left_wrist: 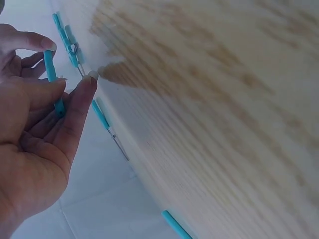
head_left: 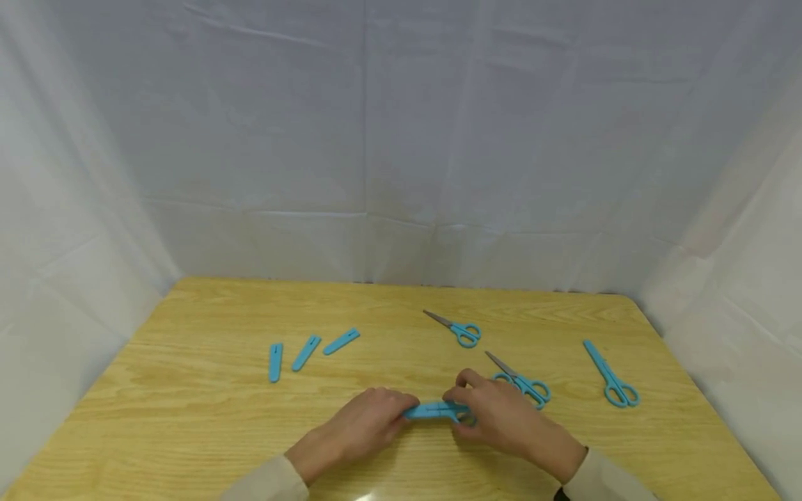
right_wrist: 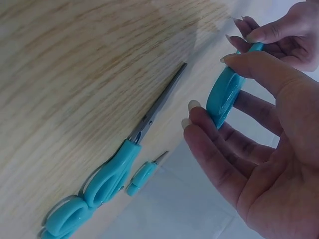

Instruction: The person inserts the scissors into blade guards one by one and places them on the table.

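Observation:
Near the table's front middle, both hands are on one pair of blue-handled scissors [right_wrist: 218, 95], its blades inside a blue blade cover [head_left: 427, 411]. My left hand [head_left: 370, 421] pinches the closed end of the cover between thumb and fingers. The right hand [head_left: 504, 417] grips the handle loops, thumb and fingertips on either side. Cover and scissors lie in line, held just over the wood. Close beside the right hand, partly behind it, lies an uncovered pair of scissors [head_left: 523, 384]. In the right wrist view its bare blades [right_wrist: 162, 102] point away.
Another uncovered pair of scissors [head_left: 465, 332] lies farther back. A covered pair [head_left: 608, 376] rests at the right. Three loose blue blade covers, including the leftmost cover [head_left: 276, 362], lie at the left. White sheeting [head_left: 401, 139] surrounds the wooden table [head_left: 188, 417].

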Demonstrator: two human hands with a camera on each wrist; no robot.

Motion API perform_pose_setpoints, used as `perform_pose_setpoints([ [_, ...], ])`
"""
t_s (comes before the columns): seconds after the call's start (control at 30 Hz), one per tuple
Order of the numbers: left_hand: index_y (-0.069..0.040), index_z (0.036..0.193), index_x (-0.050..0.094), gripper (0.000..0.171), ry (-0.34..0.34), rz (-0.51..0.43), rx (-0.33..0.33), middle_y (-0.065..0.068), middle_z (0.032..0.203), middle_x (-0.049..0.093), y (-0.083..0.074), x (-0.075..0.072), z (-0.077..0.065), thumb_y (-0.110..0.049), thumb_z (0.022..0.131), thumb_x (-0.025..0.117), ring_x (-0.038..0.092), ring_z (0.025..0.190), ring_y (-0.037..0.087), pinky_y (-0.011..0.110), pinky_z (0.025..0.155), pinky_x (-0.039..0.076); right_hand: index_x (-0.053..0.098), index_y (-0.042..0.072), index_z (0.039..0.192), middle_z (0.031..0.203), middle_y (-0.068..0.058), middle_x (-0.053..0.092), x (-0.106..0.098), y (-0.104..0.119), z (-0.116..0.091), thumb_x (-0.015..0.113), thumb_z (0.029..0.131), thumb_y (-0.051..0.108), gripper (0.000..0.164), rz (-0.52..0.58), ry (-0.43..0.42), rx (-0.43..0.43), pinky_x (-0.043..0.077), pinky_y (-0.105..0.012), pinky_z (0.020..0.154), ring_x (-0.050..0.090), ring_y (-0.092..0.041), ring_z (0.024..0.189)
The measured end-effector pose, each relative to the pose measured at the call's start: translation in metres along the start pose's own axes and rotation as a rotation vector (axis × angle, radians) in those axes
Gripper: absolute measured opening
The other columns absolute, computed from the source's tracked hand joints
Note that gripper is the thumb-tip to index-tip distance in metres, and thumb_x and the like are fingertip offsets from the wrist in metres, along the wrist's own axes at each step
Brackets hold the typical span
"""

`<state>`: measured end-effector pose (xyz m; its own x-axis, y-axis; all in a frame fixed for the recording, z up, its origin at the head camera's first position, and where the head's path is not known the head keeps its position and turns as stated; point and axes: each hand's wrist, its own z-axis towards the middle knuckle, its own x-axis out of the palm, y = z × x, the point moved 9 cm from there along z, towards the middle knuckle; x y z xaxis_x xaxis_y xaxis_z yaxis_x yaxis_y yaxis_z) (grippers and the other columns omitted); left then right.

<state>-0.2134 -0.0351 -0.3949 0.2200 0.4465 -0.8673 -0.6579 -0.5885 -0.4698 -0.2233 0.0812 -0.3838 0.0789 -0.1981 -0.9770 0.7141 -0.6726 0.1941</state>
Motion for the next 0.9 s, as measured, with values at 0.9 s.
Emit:
perform_pose_setpoints([
  [0.9, -0.009, 0.132, 0.054, 0.049, -0.094, 0.289, -0.044, 0.004, 0.119, 0.059, 0.019, -0.018, 0.009, -0.035, 0.091, 0.064, 0.06, 0.1, 0.02, 0.035, 0.079, 0.052, 0.065, 0.013, 0.114, 0.109, -0.004, 0.057, -0.029, -0.084, -0.04, 0.074, 0.083, 0.026, 0.035, 0.085, -0.05, 0.29, 0.046, -0.028, 0.058, 0.053, -0.006, 0.071],
])
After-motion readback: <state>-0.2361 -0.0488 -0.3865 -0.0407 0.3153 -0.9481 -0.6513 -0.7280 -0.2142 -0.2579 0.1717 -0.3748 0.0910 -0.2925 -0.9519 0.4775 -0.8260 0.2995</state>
